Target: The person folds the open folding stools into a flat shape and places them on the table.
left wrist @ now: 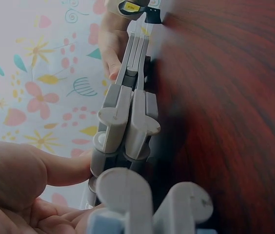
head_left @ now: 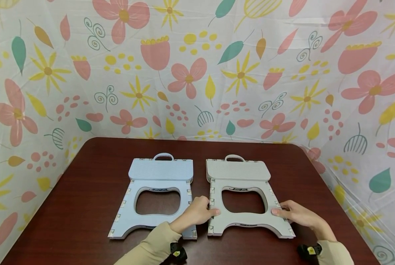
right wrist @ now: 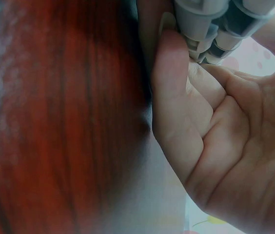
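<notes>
A grey folding step stool [head_left: 238, 171] lies folded flat on the table, its carry handle at the far end. My left hand [head_left: 197, 211] holds its left edge low down, the thumb laid on the top face and the fingers at the side. On the opposite edge, my right hand [head_left: 301, 214] grips with the thumb on top. In the right wrist view the curled fingers [right wrist: 176, 87] reach beneath the hinged edge of the stool [right wrist: 201, 22]. Layered leg joints of the stool [left wrist: 130, 119] show side-on in the left wrist view.
A matching light blue folding step stool [head_left: 161, 171] lies flat to the left, a narrow gap away; my left forearm passes over its lower right leg. The dark wood table [head_left: 68, 206] ends at a flower-printed cloth backdrop [head_left: 187, 92] behind and at the sides.
</notes>
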The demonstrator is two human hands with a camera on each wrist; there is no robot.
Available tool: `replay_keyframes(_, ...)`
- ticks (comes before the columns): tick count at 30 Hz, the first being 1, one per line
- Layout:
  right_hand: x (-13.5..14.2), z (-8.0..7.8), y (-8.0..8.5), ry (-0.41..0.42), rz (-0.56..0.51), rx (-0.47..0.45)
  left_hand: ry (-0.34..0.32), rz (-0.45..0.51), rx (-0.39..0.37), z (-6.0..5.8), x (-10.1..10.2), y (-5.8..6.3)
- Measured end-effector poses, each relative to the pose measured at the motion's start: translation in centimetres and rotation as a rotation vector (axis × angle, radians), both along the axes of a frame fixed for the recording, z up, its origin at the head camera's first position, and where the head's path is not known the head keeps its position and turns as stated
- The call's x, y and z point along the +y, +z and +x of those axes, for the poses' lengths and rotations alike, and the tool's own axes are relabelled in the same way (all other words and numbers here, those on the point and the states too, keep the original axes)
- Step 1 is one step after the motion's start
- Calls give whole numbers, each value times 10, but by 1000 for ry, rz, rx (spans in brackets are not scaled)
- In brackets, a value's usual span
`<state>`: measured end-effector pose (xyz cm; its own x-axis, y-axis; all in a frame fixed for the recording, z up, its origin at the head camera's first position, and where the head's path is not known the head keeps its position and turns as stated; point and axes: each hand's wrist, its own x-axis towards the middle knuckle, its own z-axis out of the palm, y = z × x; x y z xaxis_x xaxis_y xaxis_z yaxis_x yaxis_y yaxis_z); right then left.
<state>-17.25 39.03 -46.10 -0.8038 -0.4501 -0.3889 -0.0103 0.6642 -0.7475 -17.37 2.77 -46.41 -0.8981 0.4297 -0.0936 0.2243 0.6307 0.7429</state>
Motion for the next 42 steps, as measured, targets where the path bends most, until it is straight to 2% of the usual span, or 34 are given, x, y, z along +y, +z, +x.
replay_keyframes(5,-1,1,0,-6,-12,-17,-13,2,4,0,0,0)
replay_keyframes(11,-1,3,-1,-44,-89,-95,-11,5,-3,0,-1,-1)
replay_keyframes(14,-2,3,0,-81,-89,-103,-7,8,-11,0,-2,-1)
replay_keyframes(22,-9,7,9,-221,48,-33,5,39,-18,0,-4,0)
replay_keyframes(33,-17,15,16,-300,160,63,17,49,18,2,-3,5)
replay_keyframes(42,-17,17,19,-288,183,152,22,34,13,2,-2,9)
